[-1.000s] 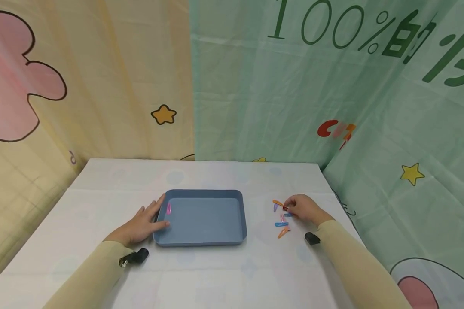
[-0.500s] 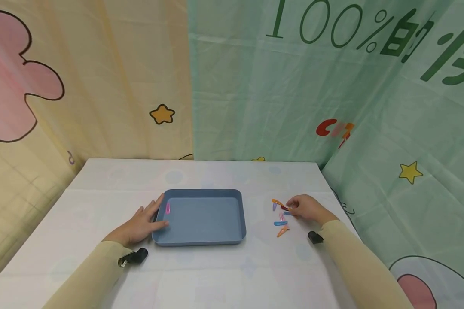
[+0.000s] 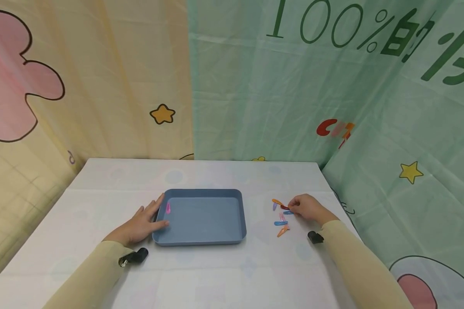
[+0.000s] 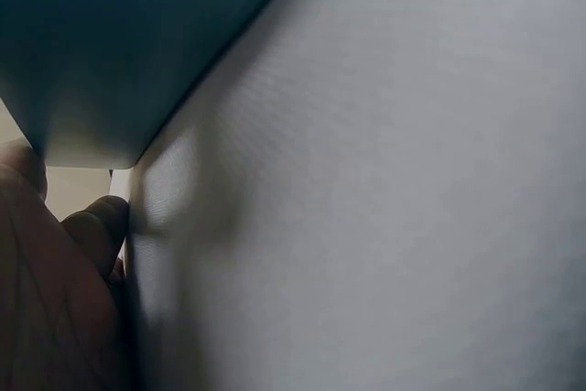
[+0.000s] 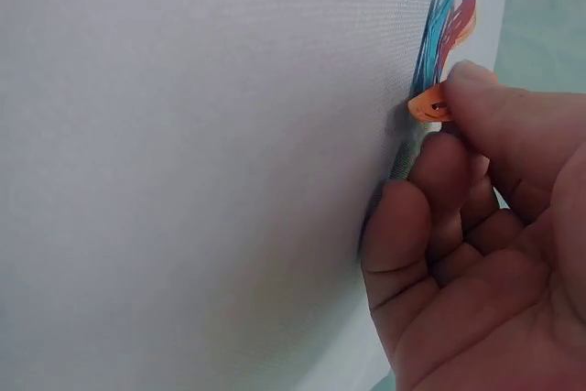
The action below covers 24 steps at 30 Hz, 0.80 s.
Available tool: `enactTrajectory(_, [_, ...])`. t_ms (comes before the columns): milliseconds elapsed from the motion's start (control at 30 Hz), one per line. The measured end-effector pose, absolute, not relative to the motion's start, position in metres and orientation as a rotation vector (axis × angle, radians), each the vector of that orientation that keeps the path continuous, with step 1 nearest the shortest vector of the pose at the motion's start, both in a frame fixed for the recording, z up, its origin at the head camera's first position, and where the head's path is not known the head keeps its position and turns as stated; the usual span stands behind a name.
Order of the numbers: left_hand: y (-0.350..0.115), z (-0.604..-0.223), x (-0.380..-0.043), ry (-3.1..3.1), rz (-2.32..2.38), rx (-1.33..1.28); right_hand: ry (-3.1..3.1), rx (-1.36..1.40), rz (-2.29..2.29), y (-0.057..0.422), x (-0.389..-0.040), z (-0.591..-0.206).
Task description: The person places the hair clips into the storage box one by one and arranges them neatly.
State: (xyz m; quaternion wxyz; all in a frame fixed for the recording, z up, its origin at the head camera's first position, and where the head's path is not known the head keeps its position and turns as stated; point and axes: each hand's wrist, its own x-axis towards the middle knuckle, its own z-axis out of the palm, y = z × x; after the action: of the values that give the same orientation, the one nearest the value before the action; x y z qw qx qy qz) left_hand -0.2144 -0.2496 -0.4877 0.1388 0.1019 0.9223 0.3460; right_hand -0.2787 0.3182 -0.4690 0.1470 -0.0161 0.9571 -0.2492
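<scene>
My left hand [image 3: 141, 223] rests against the left side of the blue-grey tray [image 3: 201, 243], fingers extended along its outside and thumb over the rim. In the left wrist view the tray's dark side [image 4: 119, 52] fills the upper left, beside part of the palm. A pink snap hair clip [image 3: 168, 207] lies in the tray's left end. To the right of the tray, my right hand [image 3: 306, 207] pinches an orange hair clip [image 5: 428, 105] between thumb and fingertips, low over the table. Close by its fingertips lie a dark red clip [image 3: 284, 207] and a blue clip [image 3: 288, 213].
More hair clips are loose on the white-covered table [image 3: 224, 274]: an orange one [image 3: 276, 201], a purple one [image 3: 274, 207], a second blue one [image 3: 280, 223] and another orange one [image 3: 282, 232]. Printed curtains [image 3: 255, 98] hang behind the table and on both sides.
My right hand has shifted slightly right, away from the dark red clip, and its fingertips have drawn together on an orange clip. My left hand stays at the tray.
</scene>
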Motion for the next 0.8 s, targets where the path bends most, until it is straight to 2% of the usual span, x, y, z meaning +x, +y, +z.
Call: enactTrajectory(800, [-0.249,-0.489,-0.216,2.664,0.999,0.285,2.733,-0.035,-1.105,0.290,-0.283,-0.449])
